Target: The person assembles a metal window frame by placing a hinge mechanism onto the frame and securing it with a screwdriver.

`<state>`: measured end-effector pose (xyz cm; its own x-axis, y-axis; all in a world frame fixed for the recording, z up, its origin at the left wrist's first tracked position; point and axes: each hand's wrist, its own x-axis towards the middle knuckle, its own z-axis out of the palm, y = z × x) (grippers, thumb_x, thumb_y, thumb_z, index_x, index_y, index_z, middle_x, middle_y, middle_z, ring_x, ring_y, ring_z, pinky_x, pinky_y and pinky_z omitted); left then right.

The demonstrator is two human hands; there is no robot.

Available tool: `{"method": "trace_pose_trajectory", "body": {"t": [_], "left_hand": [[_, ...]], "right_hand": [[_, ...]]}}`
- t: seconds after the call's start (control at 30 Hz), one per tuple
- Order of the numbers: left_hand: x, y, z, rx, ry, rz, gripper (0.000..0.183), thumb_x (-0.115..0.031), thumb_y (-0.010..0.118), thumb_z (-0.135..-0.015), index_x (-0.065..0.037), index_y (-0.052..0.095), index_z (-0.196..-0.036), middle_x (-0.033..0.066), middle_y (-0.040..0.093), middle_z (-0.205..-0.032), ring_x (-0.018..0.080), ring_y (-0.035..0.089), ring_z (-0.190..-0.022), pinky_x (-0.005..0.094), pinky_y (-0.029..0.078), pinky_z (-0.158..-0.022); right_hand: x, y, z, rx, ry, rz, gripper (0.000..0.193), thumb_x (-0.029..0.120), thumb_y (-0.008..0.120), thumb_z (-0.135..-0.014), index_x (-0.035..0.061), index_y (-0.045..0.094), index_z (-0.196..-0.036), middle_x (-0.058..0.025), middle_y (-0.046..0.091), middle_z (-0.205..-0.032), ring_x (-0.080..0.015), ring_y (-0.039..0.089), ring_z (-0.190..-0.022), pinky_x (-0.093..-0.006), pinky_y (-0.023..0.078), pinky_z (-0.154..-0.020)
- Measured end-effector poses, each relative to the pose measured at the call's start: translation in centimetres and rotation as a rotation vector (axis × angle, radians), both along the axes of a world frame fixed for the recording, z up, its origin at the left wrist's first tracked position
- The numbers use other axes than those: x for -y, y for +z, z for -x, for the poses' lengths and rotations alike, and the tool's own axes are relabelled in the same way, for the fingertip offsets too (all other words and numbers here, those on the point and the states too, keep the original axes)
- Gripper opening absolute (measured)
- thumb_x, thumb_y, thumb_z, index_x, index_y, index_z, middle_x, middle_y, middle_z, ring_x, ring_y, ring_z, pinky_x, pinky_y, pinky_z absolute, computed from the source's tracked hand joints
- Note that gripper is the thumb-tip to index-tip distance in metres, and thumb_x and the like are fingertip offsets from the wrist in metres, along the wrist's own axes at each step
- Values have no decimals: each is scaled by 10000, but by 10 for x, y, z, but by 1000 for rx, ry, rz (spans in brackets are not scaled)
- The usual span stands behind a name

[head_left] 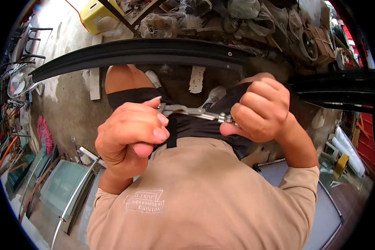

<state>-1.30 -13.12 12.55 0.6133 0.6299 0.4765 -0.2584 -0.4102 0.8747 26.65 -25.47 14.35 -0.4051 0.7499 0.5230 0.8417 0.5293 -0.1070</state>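
A silver jointed metal fitting (200, 112), made of slim linked pieces, is stretched between my two hands in front of my dark shorts. My left hand (131, 133) is closed around its left end, with the thumb along the top and the fingers curled. My right hand (260, 110) is curled into a fist over the other end, where a small round screw-like part (224, 117) shows beside the thumb. My fingers hide both ends, so its exact kind cannot be made out. Beyond my hands, a long black frame bar (133, 53) crosses over my knees.
More black profiles (337, 89) jut in from the right. At the far left stands a yellow plastic stool (98, 16). Plastic bags and clutter (241, 10) heap up at the back. Glass panes (64, 183) lean low on the left; a grey panel (321, 208) lies at lower right.
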Motion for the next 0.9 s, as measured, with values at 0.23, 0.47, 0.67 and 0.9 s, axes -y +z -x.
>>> {"method": "trace_pose_trajectory", "body": {"t": [0.23, 0.47, 0.67, 0.9], "left_hand": [[-22, -16, -8, 127, -230, 113, 575, -603, 690, -970, -56, 714, -1145, 123, 750, -1117, 340, 694, -1213, 561, 421, -1205], [-13, -40, 2, -96, -179, 817, 613, -494, 446, -1152, 25, 526, -1469, 153, 654, -1377, 242, 627, -1313, 410, 465, -1159], [10, -55, -30, 117, -537, 960, 692, -335, 733, -1051, -7, 434, -1581, 163, 657, -1400, 283, 652, -1311, 468, 503, -1154], [3, -38, -61, 233, -383, 1101, 546, -465, 658, -1064, -50, 518, -1389, 109, 712, -1223, 211, 743, -1090, 368, 612, -1004]], "right_hand": [[-10, 3, -6, 93, -105, -240, 457, 468, 733, -992, 133, 569, -727, 23, 398, -632, -153, 434, -535, -287, 311, -494], [-8, 28, -15, 281, -192, -426, 435, 469, 676, -1048, 128, 634, -781, 33, 509, -677, -131, 511, -560, -261, 377, -520], [-20, 31, -3, 270, -139, -450, 416, 507, 698, -1031, 111, 684, -903, 31, 564, -718, -140, 553, -591, -268, 417, -533], [-30, 25, 8, 244, -149, -351, 488, 591, 755, -931, 114, 728, -1029, 52, 581, -744, -128, 574, -610, -269, 449, -562]]}}
